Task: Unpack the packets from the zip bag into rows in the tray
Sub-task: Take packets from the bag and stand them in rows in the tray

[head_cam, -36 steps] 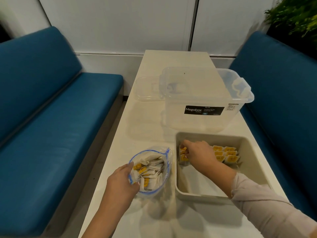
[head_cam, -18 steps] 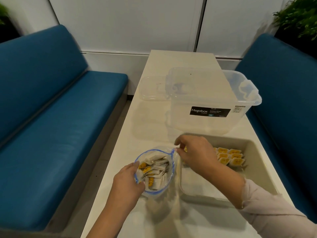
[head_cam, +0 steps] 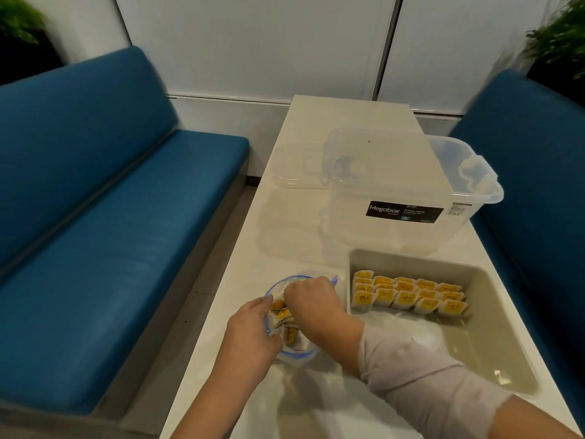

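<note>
**Q:** What is closest to the camera?

**A:** Two bare forearms reach out over a pale table. The right one wears a pushed-up light sleeve. The left hand grips the near left rim of a clear zip bag with a blue seal line, fingers curled over its edge, holding the mouth wide. The right hand is sunk into the bag's mouth with fingers curled downward; whether it has hold of anything cannot be told, since the fingertips are hidden.

**Q:** What do the packets look like?

**A:** Small, flat, white sachets with a yellow-orange panel on the face. Loose packets lie jumbled inside the bag, between the two hands.

**Q:** And to the right?

**A:** Just beside the bag sits a beige rectangular tray. Packed rows of sachets stand along its far wall, leaning and overlapping, filling it from the left side to most of the way across.

**Q:** Farther back?

**A:** A clear plastic storage box with a black "Megabox" label, its clear lid lying to its left. Blue benches flank the table, against a white wall.
</note>
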{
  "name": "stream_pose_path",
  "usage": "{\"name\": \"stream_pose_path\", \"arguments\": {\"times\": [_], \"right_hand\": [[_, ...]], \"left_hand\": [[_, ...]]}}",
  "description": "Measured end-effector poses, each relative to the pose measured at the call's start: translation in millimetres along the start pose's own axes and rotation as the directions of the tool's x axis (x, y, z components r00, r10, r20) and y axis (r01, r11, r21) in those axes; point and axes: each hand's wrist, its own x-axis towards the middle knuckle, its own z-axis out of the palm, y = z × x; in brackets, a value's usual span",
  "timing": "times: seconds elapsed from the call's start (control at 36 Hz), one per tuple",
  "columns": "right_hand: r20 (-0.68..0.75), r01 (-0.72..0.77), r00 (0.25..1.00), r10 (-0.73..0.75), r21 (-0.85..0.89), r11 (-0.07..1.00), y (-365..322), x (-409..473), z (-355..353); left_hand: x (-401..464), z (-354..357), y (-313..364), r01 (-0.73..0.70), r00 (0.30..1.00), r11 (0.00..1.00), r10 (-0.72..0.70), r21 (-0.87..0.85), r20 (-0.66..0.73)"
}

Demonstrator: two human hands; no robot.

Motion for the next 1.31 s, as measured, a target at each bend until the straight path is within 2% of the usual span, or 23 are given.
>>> {"name": "stream_pose_path", "arguments": {"times": [0.14, 0.39, 0.56, 0.64, 0.69, 0.78, 0.86, 1.0, 1.31], "right_hand": [[0.001, -0.015, 1.0, 0.015, 0.027, 1.0, 0.3, 1.8, 1.5], [-0.1, -0.058, 0.992, 0.075, 0.166, 0.984, 9.9, -25.2, -0.7], [0.012, -0.064, 0.998, 0.063, 0.195, 0.979, 10.0, -35.5, 9.3], [0.034, -0.153, 0.988, 0.151, 0.333, 0.93, 18.9, -31.4, 4.7], [0.01, -0.198, 0.978, 0.208, 0.36, 0.912, 25.9, -26.8, 1.4], [-0.002, -0.194, 0.979, 0.204, 0.301, 0.934, 29.0, -19.5, -2.8], [0.011, -0.101, 0.995, 0.1, 0.193, 0.976, 20.8, -12.9, -2.3], [0.119, -0.029, 0.993, 0.018, 0.094, 0.995, 2.0, 1.0, 0.0], [0.183, -0.111, 0.98, 0.082, 0.157, 0.981, 0.1, 7.3, 6.6]], "left_hand": [[-0.5, -1.2, -0.7, 0.003, 1.0, 1.0, -0.003, -0.002, 0.01], [0.8, -1.0, -0.4, -0.025, 1.0, 1.0, 0.025, 0.007, 0.017], [1.1, 0.9, -3.2, -0.047, 0.999, 0.999, 0.047, 0.013, 0.004], [1.5, 1.3, -2.9, -0.042, 0.999, 0.999, 0.042, 0.015, 0.003], [1.6, 1.4, -3.2, -0.042, 0.999, 0.999, 0.042, 0.018, 0.01], [1.9, 1.4, -3.5, -0.042, 0.999, 0.999, 0.042, 0.02, 0.016], [1.6, 0.6, -2.2, -0.041, 0.999, 0.999, 0.041, 0.024, 0.02], [2.7, 1.5, -3.3, -0.042, 0.999, 0.999, 0.041, 0.023, 0.016], [4.8, 3.0, -5.5, -0.047, 0.999, 0.999, 0.046, 0.021, 0.014]]}}
